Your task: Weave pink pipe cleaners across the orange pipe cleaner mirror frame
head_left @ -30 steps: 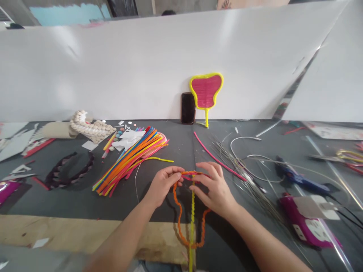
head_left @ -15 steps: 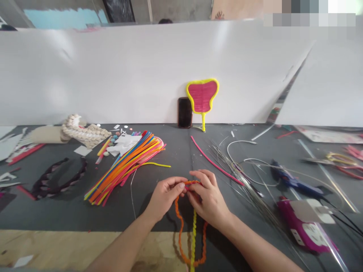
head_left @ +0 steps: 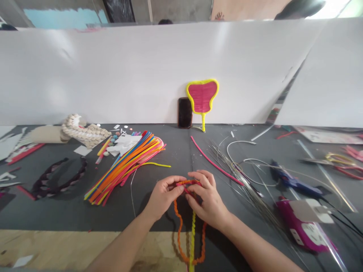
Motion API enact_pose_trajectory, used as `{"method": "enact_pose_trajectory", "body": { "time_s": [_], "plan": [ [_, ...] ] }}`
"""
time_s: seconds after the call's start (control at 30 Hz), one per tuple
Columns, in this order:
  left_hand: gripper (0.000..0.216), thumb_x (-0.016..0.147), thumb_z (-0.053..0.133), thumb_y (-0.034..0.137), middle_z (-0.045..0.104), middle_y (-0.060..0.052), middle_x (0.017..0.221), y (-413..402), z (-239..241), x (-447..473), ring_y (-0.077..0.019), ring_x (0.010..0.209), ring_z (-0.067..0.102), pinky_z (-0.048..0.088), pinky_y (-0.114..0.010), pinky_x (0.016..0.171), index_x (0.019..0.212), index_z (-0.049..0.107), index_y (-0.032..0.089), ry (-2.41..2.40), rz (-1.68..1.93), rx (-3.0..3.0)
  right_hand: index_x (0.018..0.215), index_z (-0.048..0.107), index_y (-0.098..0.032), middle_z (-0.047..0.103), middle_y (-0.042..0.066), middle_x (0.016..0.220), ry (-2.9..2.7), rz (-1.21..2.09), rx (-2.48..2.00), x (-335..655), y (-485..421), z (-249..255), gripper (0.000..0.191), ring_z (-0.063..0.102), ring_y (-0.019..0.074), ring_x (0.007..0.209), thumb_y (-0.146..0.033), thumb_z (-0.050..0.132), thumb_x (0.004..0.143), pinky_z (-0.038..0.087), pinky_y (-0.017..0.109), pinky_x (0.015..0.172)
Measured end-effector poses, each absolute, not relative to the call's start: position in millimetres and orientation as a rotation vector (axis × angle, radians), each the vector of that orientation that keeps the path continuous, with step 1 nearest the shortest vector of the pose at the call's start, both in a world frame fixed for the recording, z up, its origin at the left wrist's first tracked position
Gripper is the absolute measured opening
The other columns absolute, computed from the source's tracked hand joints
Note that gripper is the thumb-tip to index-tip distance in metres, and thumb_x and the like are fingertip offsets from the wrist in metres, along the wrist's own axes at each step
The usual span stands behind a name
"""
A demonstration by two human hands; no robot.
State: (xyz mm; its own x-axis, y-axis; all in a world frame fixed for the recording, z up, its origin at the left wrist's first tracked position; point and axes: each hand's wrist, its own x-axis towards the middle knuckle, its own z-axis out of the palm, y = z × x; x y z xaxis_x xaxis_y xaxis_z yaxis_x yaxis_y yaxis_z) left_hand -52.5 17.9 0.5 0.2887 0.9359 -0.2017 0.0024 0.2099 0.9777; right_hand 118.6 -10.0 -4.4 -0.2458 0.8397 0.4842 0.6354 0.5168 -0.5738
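Note:
My left hand [head_left: 163, 196] and my right hand [head_left: 207, 198] meet over a dark mat, both pinching the top of an orange pipe-cleaner frame [head_left: 180, 234]. The frame is a heart-like loop with a twisted yellow stem [head_left: 193, 238] running down its middle. A short pink pipe cleaner [head_left: 185, 187] lies across the top of the loop between my fingertips. A finished pink fan with yellow edge [head_left: 202, 96] leans against the white board at the back.
A bundle of coloured pipe cleaners [head_left: 124, 164] lies left of my hands. Thin wires [head_left: 244, 181] fan out on the right, beside a blue glue gun [head_left: 292, 181] and a magenta one [head_left: 303, 226]. A phone [head_left: 185, 112] stands at the back. A dark braided band [head_left: 56, 179] lies at left.
My hands have drawn closer together at the top of the orange loop, and the pink piece now shows between the fingertips. The camera dipped slightly after the first frame.

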Motion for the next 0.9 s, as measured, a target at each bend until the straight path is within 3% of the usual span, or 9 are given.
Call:
{"method": "enact_pose_trajectory", "body": {
  "time_s": [0.3,0.77,0.9],
  "plan": [
    [0.026,0.075,0.066,0.028,0.071,-0.005,0.090,19.0,0.1,-53.1,-0.0151,0.076,0.063,0.052,-0.026,0.072,0.099,0.068,0.017,1.094,0.881,1.093,0.075,0.067,-0.023,0.054,0.005,0.122,-2.034,0.239,-1.221,121.5,-9.2,-4.0,0.008,0.037,0.0303,0.119,-0.023,0.061,0.081,0.036,0.050,0.098],
    [0.027,0.074,0.068,0.028,0.071,-0.004,0.094,18.3,7.0,-52.8,-0.0147,0.079,0.063,0.050,-0.024,0.073,0.100,0.068,0.017,1.107,0.877,1.131,0.077,0.070,-0.025,0.053,0.005,0.121,-2.085,0.326,-1.156,119.9,-13.2,2.7,0.012,0.039,0.0294,0.118,-0.022,0.059,0.081,0.037,0.049,0.098],
    [0.029,0.072,0.070,0.029,0.070,-0.004,0.083,20.5,2.2,-53.2,-0.0137,0.071,0.062,0.049,-0.023,0.067,0.097,0.068,0.015,1.137,0.891,1.074,0.090,0.068,-0.024,0.056,0.008,0.118,-1.954,0.373,-1.151,126.7,-7.0,0.7,0.015,0.043,0.0269,0.116,-0.020,0.055,0.084,0.038,0.048,0.098]
  ]
}}
